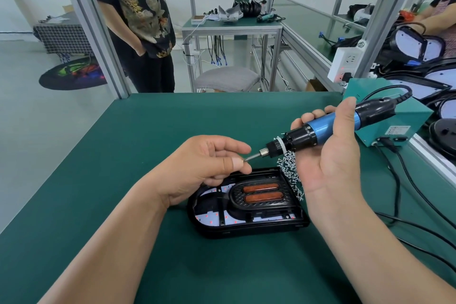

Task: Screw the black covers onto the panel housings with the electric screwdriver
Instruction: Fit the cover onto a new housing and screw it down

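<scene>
The electric screwdriver (320,131) is held in the air above the right part of the green table (123,180). Its long axis slants: the black cable end is up at the far right, and the bit (254,156) points left and slightly down. The right hand (333,155) grips the blue barrel, with fingers curled behind it and the thumb lying along the near side. The left hand (204,168) meets it from the left. Thumb and forefinger are pinched on the tip of the bit, and the other fingers are loosely curled; whether a screw sits between them is too small to tell.

Just below the hands a black housing (246,227) lies flat on the table, long axis running left to right. Inside it is a white board with red dots. A black cover (261,205) sits over the board and holds two orange oblong strips (261,188), one behind the other.

A heap of small silver screws (288,168) lies on the table by the housing's far right corner. To the right stands a teal power box (404,116), and black cables (397,180) trail toward the near right. More housings (419,44) are stacked at the far right. Beyond the table's far edge a person in dark clothes (145,39) stands near a grey stool (227,79).
</scene>
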